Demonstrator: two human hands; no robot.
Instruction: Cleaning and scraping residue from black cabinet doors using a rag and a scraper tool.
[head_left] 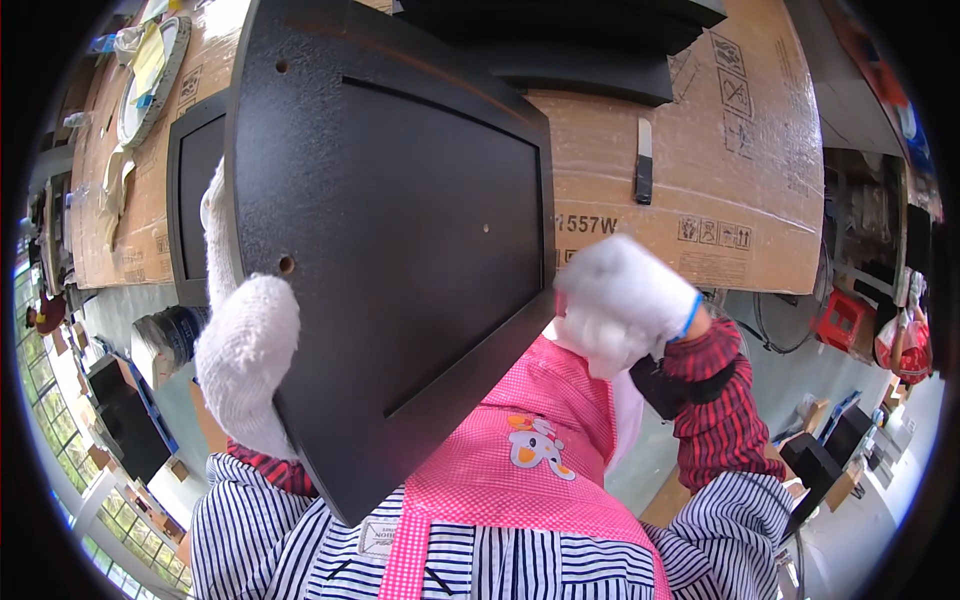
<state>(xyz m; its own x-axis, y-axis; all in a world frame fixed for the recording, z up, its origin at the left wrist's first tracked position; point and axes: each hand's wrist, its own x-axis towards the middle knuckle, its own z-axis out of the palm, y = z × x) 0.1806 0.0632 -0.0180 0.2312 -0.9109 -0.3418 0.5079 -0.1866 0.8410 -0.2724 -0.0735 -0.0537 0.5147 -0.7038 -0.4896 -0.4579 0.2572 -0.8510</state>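
Observation:
A black framed panel (430, 230) with a recessed middle and two round holes along its left border stands tilted up before me. My left hand (248, 350), in a white knitted glove, grips its left edge, thumb on the near face and fingers partly hidden behind. At the panel's right edge is my right hand (630, 285), also gloved in white and a little smeared by motion. Its fingers are closed on a crumpled white cloth (598, 345), which hangs below them close to the panel's edge.
Flat cardboard (700, 200) covers the worktop. On it lie a tool with a pale blade and black handle (644, 165), dark stacked boards (590, 65) at the back, and another framed panel (192, 200) behind mine. A red crate (843, 320) stands off to the right.

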